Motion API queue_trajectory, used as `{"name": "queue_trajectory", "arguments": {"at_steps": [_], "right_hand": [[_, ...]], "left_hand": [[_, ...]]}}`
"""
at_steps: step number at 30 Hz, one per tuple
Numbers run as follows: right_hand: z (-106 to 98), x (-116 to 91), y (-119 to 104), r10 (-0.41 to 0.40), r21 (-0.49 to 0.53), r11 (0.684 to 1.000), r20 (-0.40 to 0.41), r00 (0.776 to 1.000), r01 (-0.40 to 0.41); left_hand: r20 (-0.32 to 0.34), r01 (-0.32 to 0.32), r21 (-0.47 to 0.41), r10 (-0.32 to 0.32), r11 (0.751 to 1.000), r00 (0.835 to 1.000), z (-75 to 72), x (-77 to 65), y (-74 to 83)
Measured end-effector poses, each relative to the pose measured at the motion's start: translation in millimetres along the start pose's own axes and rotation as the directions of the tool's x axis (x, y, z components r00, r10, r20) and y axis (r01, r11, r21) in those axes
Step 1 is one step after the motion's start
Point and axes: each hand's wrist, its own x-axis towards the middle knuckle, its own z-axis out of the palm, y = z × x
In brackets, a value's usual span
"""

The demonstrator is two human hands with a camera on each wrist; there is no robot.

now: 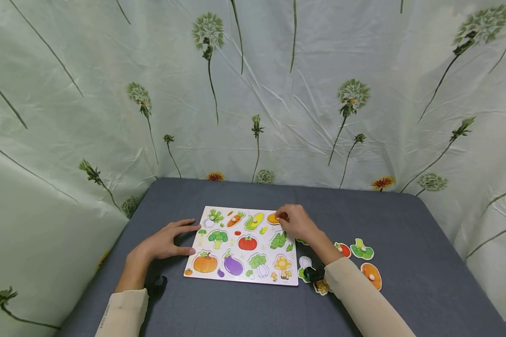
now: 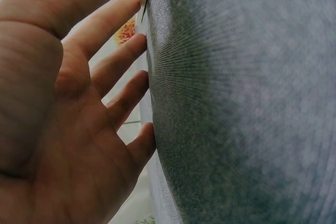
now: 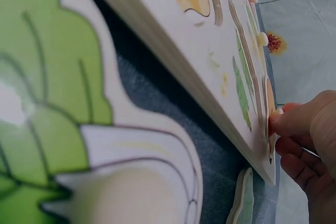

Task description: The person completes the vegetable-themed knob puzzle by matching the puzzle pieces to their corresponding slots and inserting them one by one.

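Your left hand [image 1: 170, 241] is spreading wide beside the vegetable puzzle board [image 1: 246, 255], its fingertips and thumb touching the left edge. The left wrist view is showing only a sliver of the board at the top, so contact is being read from the head view. Your right hand [image 1: 296, 222] is pinching the small knob of an orange knobbed piece [image 1: 272, 218] at the board's top right corner. Your fingers are covering part of that piece in the head view, and it is appearing nearly edge-on in the right wrist view — whether it is sitting fully in its recess, you cannot tell. Along the same row, a corn piece [image 1: 254, 222] and a carrot piece [image 1: 235, 219] are showing knobs.

To the right, loose pieces are lying on the grey tablecloth [image 1: 219, 313]: a tomato piece [image 1: 343, 249], partly hidden by your forearm; a broccoli piece [image 1: 361, 251]; and a round orange piece [image 1: 371, 276]. A dark wrist device [image 1: 314, 274] is overlapping the bok choy piece [image 1: 304, 263] and the mushroom piece [image 1: 321, 288]. One green piece [image 3: 243, 198] is barely showing beside the board — its picture is staying unreadable.
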Motion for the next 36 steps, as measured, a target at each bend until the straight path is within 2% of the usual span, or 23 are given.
{"name": "queue_trajectory", "arguments": {"at_steps": [6,18,25,32,36], "right_hand": [[1,-2,7,-0.004,0.020,1.000,-0.005,1.000,0.004],[4,-5,15,0.057,0.120,0.991,-0.017,0.998,-0.055],[3,-8,18,0.103,0.221,0.971,-0.044,0.994,-0.091],[-7,-16,21,0.200,0.341,0.925,-0.071,0.977,-0.165],[-21,-28,24,0.233,0.332,0.923,-0.087,0.969,-0.192]], "left_hand": [[0.004,-0.003,-0.006,0.003,1.000,1.000,0.6,-0.7,0.1],[0.000,-0.016,-0.004,0.016,1.000,1.000,-1.7,-1.2,3.4],[-0.001,-0.024,0.003,0.024,1.000,1.000,-0.6,-1.6,1.3],[-0.001,-0.012,-0.001,0.012,1.000,1.000,-0.5,-1.9,-2.0],[0.001,-0.021,-0.001,0.021,1.000,1.000,-0.7,-2.1,-1.3]]}}
